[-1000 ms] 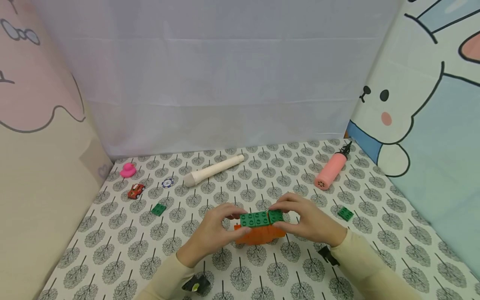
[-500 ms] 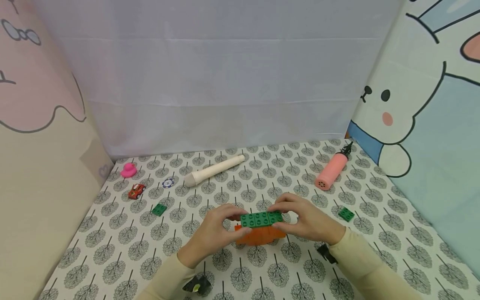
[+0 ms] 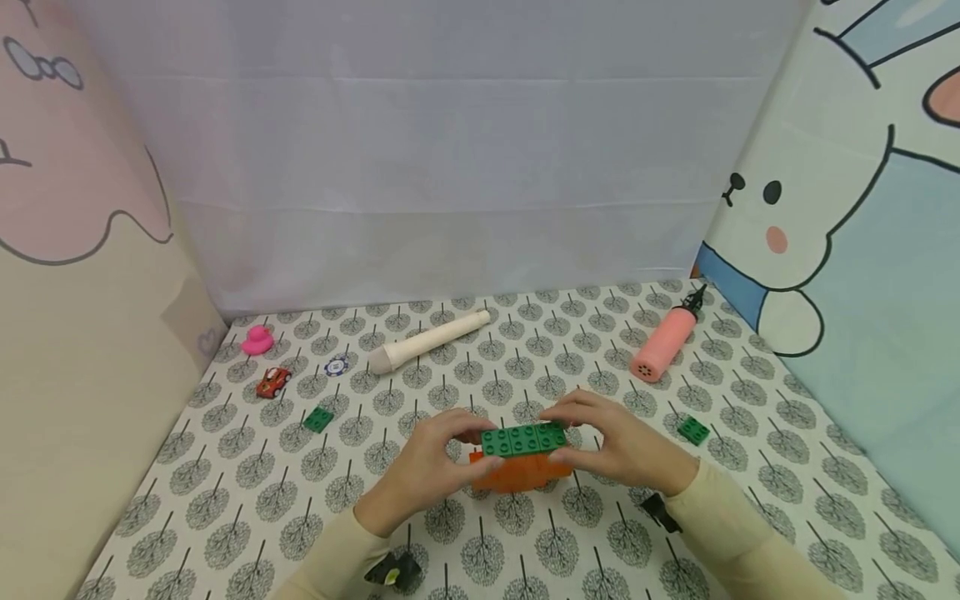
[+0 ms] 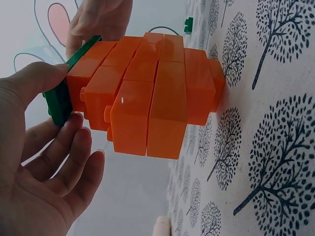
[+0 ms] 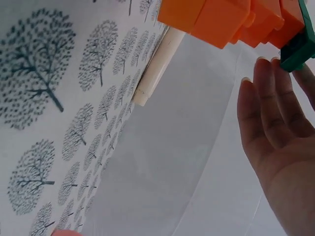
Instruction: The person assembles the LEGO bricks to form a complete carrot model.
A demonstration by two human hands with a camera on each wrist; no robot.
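A stepped block of orange toy building bricks [image 3: 517,476] stands on the patterned cloth, wider in its middle courses, as the left wrist view shows. Along its top lies a row of green toy building bricks [image 3: 523,439], studs up, end to end. My left hand [image 3: 423,467] pinches the left end of that row, thumb on the near side and fingers behind. At the other end, my right hand [image 3: 618,442] holds the rightmost green brick between thumb and fingers. The right wrist view has fingertips [image 5: 263,61] against the green brick's underside edge [image 5: 294,58].
Loose green bricks lie left [image 3: 318,419] and right [image 3: 692,430]. Farther back are a red toy car [image 3: 273,382], a pink duck [image 3: 257,340], a blue-white chip [image 3: 336,366], a cream microphone-shaped stick [image 3: 429,340] and a pink hand pump [image 3: 664,342]. Cloth walls surround the table.
The rightmost green brick, slightly apart and askew a second ago, now lines up against the row. My right hand has since shifted slightly to the right; my left hand has stayed put.
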